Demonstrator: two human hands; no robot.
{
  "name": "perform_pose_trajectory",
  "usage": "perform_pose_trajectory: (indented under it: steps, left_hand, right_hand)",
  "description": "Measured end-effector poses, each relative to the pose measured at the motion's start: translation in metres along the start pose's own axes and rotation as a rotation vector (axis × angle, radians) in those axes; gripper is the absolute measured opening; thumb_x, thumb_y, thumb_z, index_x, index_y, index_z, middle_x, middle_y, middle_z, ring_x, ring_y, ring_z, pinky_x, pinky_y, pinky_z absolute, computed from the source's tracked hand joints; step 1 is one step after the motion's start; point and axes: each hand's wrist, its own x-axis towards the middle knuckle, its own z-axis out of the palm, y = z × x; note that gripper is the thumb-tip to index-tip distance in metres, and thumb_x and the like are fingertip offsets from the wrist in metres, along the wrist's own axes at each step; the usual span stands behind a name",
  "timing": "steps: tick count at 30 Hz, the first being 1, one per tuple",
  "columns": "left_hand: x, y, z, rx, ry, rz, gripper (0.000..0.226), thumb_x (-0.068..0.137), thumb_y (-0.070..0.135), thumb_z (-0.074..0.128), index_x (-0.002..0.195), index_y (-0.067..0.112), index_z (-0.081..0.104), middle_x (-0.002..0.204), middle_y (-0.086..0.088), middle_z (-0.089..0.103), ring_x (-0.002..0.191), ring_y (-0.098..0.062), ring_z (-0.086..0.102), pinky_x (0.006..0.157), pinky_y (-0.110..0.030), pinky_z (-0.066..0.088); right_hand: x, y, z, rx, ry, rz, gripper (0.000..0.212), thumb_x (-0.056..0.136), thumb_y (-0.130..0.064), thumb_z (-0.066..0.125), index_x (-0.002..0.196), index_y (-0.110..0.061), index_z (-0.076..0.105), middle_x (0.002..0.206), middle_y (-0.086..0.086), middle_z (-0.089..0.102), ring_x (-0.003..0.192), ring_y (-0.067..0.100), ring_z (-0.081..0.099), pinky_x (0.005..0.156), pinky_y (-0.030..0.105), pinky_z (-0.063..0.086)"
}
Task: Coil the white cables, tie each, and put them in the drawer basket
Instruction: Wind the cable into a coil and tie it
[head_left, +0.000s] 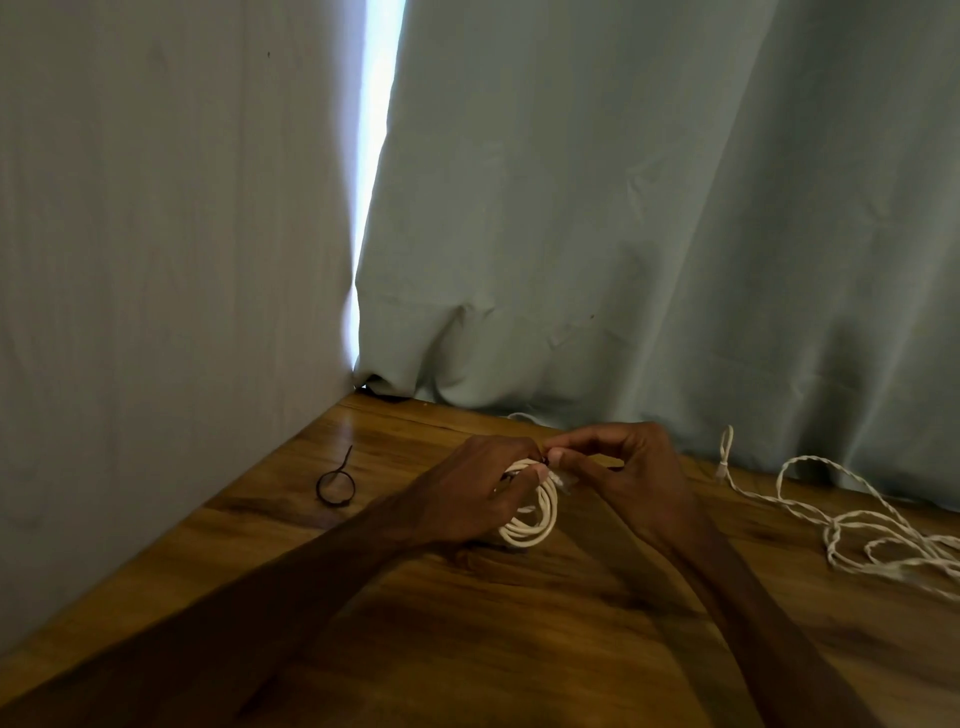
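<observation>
Coil (531, 522) upright in the left hand (467, 493)'s curled grip near the table (467, 649)'s back edge; right hand (626, 470) pinches a dark tie (544, 458) atop it.

No legible text or labels.

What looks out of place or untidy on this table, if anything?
Nothing looks damaged or spilled. Only the twisted white cable on the right of the table is untidy: it sprawls in loose, uncoiled loops and runs out of view. A dark looped tie lies alone at the left, away from the coiled cable.
</observation>
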Motion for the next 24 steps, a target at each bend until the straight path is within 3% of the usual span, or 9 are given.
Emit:
perform_pose_trajectory:
  steps: [9,14,20,24]
  left_hand:
    - [0.0,0.002,0.001,0.006,-0.002,0.018,0.02,0.104,0.028,0.055,0.11,0.019,0.071,0.094,0.007,0.073,0.083,-0.006,0.067,0.073,-0.036,0.054]
    - [0.0,0.002,0.001,0.02,-0.008,0.014,0.02,0.104,0.029,0.055,0.111,0.018,0.071,0.095,0.006,0.072,0.082,-0.006,0.066,0.073,-0.034,0.055]
    - [0.0,0.001,0.001,0.027,0.001,0.019,0.019,0.104,0.029,0.055,0.106,0.018,0.071,0.089,0.007,0.071,0.079,-0.008,0.065,0.07,-0.037,0.053]
    - [0.0,0.002,0.002,0.028,-0.01,0.019,0.019,0.104,0.03,0.055,0.106,0.018,0.07,0.09,0.008,0.071,0.079,-0.008,0.065,0.07,-0.039,0.053]
  right_hand:
    - [0.001,0.004,0.004,0.102,0.0,0.068,0.011,0.082,-0.013,0.081,0.093,-0.014,0.081,0.083,0.0,0.08,0.072,0.015,0.075,0.065,0.029,0.06]
    - [0.0,0.001,0.003,0.12,-0.007,0.062,0.013,0.081,-0.01,0.081,0.094,-0.01,0.081,0.082,0.004,0.079,0.072,0.021,0.075,0.066,0.034,0.063]
    - [-0.001,-0.005,0.002,0.217,-0.018,0.113,0.012,0.079,-0.002,0.081,0.091,-0.005,0.078,0.078,0.008,0.078,0.064,0.015,0.072,0.057,0.022,0.057]
    - [-0.002,-0.004,0.0,0.309,-0.024,0.193,0.015,0.077,-0.001,0.081,0.092,-0.002,0.078,0.083,0.016,0.078,0.067,0.022,0.071,0.058,0.026,0.059]
